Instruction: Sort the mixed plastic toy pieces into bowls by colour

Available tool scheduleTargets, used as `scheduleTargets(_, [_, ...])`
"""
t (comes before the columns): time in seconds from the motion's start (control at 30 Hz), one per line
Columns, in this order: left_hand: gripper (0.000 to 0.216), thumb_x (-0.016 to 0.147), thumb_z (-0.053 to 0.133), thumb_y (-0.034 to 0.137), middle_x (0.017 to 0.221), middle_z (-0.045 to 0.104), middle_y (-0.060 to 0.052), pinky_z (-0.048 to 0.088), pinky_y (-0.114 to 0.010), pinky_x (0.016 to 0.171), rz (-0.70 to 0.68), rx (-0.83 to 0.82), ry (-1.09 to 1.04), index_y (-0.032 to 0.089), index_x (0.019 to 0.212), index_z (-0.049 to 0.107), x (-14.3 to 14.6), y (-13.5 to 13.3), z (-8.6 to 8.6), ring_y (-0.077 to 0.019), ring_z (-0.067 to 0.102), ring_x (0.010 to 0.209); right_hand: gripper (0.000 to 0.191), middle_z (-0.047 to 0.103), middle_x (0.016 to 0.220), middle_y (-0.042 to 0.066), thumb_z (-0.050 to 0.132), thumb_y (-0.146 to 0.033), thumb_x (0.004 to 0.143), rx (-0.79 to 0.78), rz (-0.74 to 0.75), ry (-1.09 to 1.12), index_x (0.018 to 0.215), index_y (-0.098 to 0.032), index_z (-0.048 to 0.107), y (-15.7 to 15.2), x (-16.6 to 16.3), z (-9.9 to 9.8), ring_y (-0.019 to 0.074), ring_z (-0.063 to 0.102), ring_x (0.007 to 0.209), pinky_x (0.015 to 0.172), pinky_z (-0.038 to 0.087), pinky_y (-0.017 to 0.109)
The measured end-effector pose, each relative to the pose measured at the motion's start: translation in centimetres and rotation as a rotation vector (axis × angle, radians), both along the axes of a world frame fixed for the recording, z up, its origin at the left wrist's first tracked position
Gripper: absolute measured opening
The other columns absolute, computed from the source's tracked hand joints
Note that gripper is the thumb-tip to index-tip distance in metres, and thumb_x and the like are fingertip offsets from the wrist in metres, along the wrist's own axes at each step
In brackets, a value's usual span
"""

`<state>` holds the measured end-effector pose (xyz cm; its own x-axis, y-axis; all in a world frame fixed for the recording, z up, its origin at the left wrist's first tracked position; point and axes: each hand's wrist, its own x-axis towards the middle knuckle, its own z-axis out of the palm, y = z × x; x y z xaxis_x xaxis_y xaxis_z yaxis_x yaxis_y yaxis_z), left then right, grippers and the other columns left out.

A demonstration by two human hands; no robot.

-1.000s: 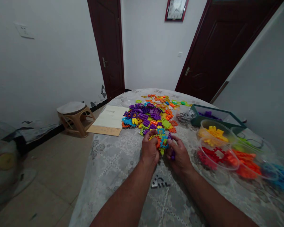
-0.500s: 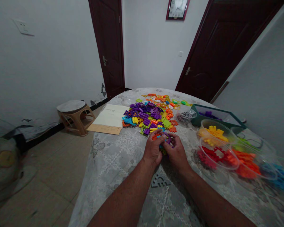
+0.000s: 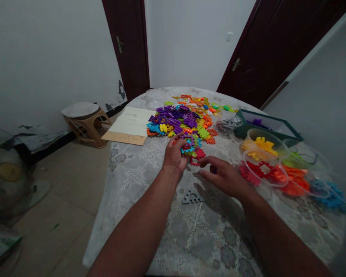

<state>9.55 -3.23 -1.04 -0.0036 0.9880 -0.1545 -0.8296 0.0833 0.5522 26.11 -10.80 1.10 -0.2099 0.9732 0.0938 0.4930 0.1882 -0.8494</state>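
A heap of small plastic building pieces (image 3: 184, 121) in purple, orange, yellow, blue and green lies on the lace-covered table (image 3: 150, 192). My left hand (image 3: 174, 156) is closed round a joined cluster of coloured pieces (image 3: 192, 148) at the heap's near edge. My right hand (image 3: 223, 177) hovers just right of that cluster, fingers partly curled, with a small purple piece (image 3: 213, 169) showing under them. Whether it grips that piece is unclear.
Clear bowls with yellow (image 3: 259, 148), red (image 3: 262, 173), orange and blue pieces (image 3: 330, 190) stand at the right, behind them a dark green box (image 3: 266, 125). A cardboard sheet (image 3: 131, 125) overhangs the left table edge. A low stool (image 3: 83, 119) stands on the floor.
My right hand has let go of the cluster and drawn back to the right and toward me. My left hand keeps the cluster. The camera has tipped downward.
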Motion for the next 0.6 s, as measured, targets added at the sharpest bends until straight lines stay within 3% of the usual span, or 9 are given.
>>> scheduleTargets(0.1, [0.046,0.067,0.075,0.009,0.097,0.071,-0.004,0.061,-0.048,0.086,-0.005,0.02,0.005,0.021,0.109,0.063,-0.5,0.1,0.3,-0.0228,0.069,0.089,0.037,0.071,0.11,0.005,0.077,-0.021,0.081,-0.048,0.33,-0.267,0.117,-0.029,0.076,-1.2,0.3,0.6,0.0213,0.064,0.09,0.082,0.05,0.034])
scheduleTargets(0.2, [0.05,0.068,0.075,0.01,0.097,0.071,-0.004,0.062,-0.047,0.085,-0.026,0.01,0.026,0.022,0.115,0.063,-0.6,0.0,0.5,-0.0225,0.07,0.088,0.04,0.065,0.117,0.007,0.07,-0.016,0.083,-0.05,0.467,-0.49,0.121,-0.027,0.072,-2.1,-0.4,0.9,0.022,0.065,0.098,0.088,0.049,0.034])
scheduleTargets(0.43, [0.053,0.069,0.077,0.009,0.102,0.074,-0.005,0.065,-0.045,0.08,-0.051,0.002,0.059,0.022,0.119,0.063,-0.6,-0.2,0.8,-0.0221,0.072,0.085,0.027,0.064,0.11,0.005,0.065,-0.013,0.079,-0.055,0.552,-0.487,0.105,-0.022,0.067,-2.3,-1.2,1.1,0.019,0.063,0.094,0.083,0.047,0.029])
scheduleTargets(0.6, [0.049,0.069,0.077,0.008,0.105,0.075,-0.005,0.065,-0.042,0.081,-0.024,0.0,0.069,0.022,0.114,0.066,-0.7,0.0,1.1,-0.0217,0.073,0.089,0.041,0.065,0.114,0.005,0.07,-0.021,0.08,-0.011,0.579,-0.503,0.121,-0.026,0.065,-2.6,-1.0,1.0,0.0194,0.062,0.091,0.077,0.043,0.028])
